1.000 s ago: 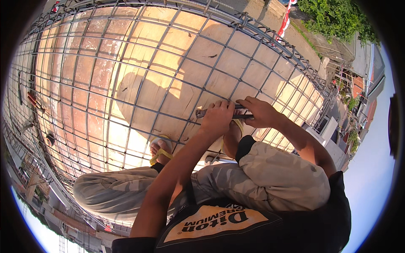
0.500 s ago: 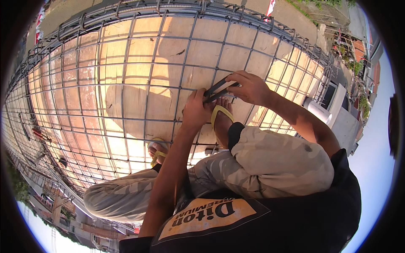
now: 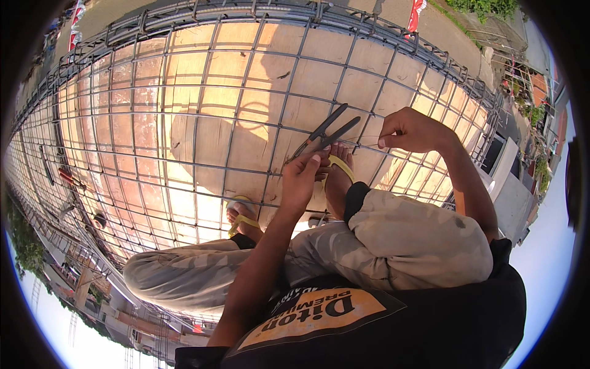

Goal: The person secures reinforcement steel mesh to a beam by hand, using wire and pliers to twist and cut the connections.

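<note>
Nearest, the dark shirt (image 3: pixel 442 326) and camouflage trousers (image 3: pixel 424 246) fill the space below the pliers (image 3: pixel 338 133). The left foot (image 3: pixel 243 221) is below and to the left of the pliers; the right foot (image 3: pixel 335 184), in a yellow-strapped sandal, is just under them, its toes close to the handles.

The left hand (image 3: pixel 301 175) grasps the pliers near their head, at the lower-left end of the tool. Their long axis slants up and to the right from that hand, with the two dark handles slightly apart and their tips free. The right hand (image 3: pixel 413 132), to the right of the pliers and apart from them, pinches a thin wire (image 3: pixel 367 146) between thumb and bent fingers. The wire runs leftward, toward the pliers. The left hand is the nearer one to the tool's head; the right is nearer the handle ends.

Under the pliers spreads a steel mesh (image 3: pixel 288 92) over wooden boards (image 3: pixel 322 77). Far to their left lies a red-handled tool (image 3: pixel 67 177). Beyond the pliers, tied bars (image 3: pixel 319 12) edge the boards, then a red-and-white cloth (image 3: pixel 415 15).

The left fingers hide the pliers' head, so its bite cannot be told. The wire's far end is too fine to follow, and the red-handled tool's kind is unclear.
</note>
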The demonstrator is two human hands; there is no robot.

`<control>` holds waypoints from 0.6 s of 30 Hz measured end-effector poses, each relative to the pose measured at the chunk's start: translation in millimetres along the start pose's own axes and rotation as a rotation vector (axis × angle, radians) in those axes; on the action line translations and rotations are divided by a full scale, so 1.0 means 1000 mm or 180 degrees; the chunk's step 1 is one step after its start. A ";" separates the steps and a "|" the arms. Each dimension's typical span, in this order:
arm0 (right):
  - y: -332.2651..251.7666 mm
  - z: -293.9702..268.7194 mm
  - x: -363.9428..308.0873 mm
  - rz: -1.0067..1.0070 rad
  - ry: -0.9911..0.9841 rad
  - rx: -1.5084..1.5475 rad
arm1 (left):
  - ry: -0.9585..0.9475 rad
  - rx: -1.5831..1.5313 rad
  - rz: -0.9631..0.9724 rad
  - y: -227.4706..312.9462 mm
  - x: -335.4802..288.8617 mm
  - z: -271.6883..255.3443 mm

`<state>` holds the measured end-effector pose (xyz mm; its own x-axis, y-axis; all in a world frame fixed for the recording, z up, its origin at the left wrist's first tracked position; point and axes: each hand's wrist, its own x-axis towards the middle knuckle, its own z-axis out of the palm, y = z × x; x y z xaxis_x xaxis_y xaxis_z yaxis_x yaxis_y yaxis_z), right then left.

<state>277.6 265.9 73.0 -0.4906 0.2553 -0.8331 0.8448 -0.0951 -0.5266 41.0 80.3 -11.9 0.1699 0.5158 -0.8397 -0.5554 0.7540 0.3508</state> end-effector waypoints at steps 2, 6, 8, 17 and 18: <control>-0.021 0.001 -0.011 -0.0042 0.0038 -0.0462 | -0.0126 -0.0497 -0.0195 0.000 0.000 0.026; -0.062 0.009 -0.026 0.0006 -0.0526 -0.0425 | -0.0142 -0.1782 -0.0569 -0.006 0.004 0.053; -0.042 0.028 -0.021 -0.0107 -0.0606 -0.0179 | 0.0444 -0.1727 0.0539 0.002 -0.005 0.065; -0.030 0.134 0.076 -0.1332 -0.0161 -0.0490 | 0.0729 -0.1208 0.1406 0.041 0.007 0.016; -0.037 0.140 0.082 -0.1370 -0.0162 -0.0490 | 0.0833 -0.1093 0.1658 0.034 0.013 0.005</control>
<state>175.7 155.4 0.4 -0.8105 0.1924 -0.5532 0.5817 0.1543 -0.7986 28.4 114.9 -8.2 -0.3689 0.6288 -0.6845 -0.7459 0.2392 0.6217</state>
